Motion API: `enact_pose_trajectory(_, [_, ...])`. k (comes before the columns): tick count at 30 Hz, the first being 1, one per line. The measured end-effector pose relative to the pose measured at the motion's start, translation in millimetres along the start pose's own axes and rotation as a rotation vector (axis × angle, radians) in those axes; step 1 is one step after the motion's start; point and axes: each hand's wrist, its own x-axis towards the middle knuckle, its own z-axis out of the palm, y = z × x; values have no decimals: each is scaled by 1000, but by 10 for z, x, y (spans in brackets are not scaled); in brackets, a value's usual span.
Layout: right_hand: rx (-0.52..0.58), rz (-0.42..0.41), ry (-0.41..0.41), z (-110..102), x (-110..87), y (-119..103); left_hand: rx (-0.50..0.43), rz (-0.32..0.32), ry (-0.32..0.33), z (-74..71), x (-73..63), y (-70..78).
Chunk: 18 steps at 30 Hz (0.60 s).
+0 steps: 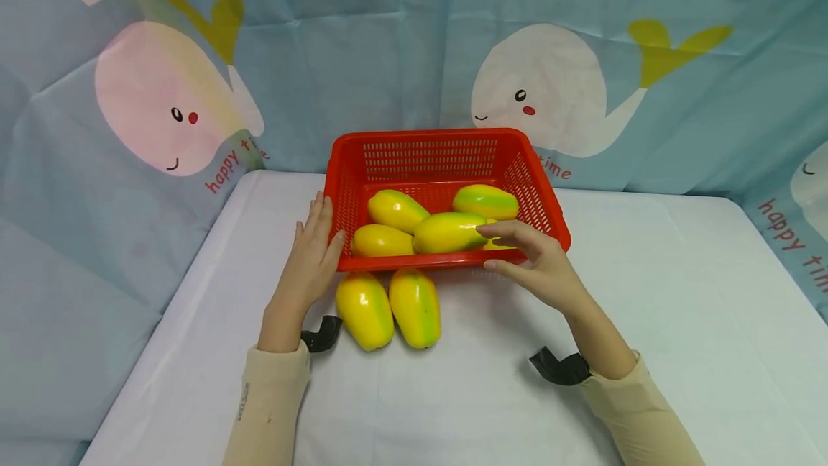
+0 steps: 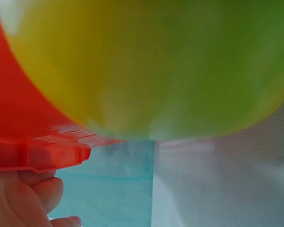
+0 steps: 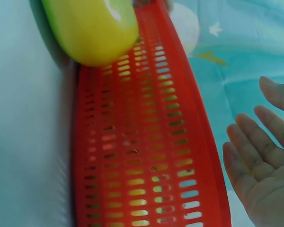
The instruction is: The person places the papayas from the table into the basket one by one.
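Observation:
A red plastic basket point(image 1: 446, 136) holds several yellow-green papayas point(image 1: 451, 233). My left hand point(image 1: 309, 257) touches the basket's left side near its front corner, fingers stretched along the outside and thumb at the rim. In the left wrist view, the fingers point(image 2: 48, 193) lie against the red rim. My right hand point(image 1: 543, 265) hovers at the front right of the basket, fingers spread and nothing between them. The right wrist view shows its palm point(image 3: 270, 184) apart from the basket wall point(image 3: 146, 123). Two more papayas point(image 1: 364, 311) lie side by side before the basket, near the left hand.
A white-covered table point(image 1: 673, 308) carries the basket. Behind it hangs a light blue curtain point(image 1: 369, 56) with whale prints. Black curved pieces point(image 1: 559, 367) are attached at both wrists.

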Motion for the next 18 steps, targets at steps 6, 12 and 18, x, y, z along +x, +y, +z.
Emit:
enact_pose_trajectory(6, [-32,-50,-32,81,-67,-9,-2,7,-1,15,7,3])
enact_pose_trajectory(12, [-8,-109,-38,162,-151,10,3,10,4,15,12,-6])
enact_pose_trajectory(18, [3,-134,-94,269,-222,18,-8,2,-7,-6,7,5])
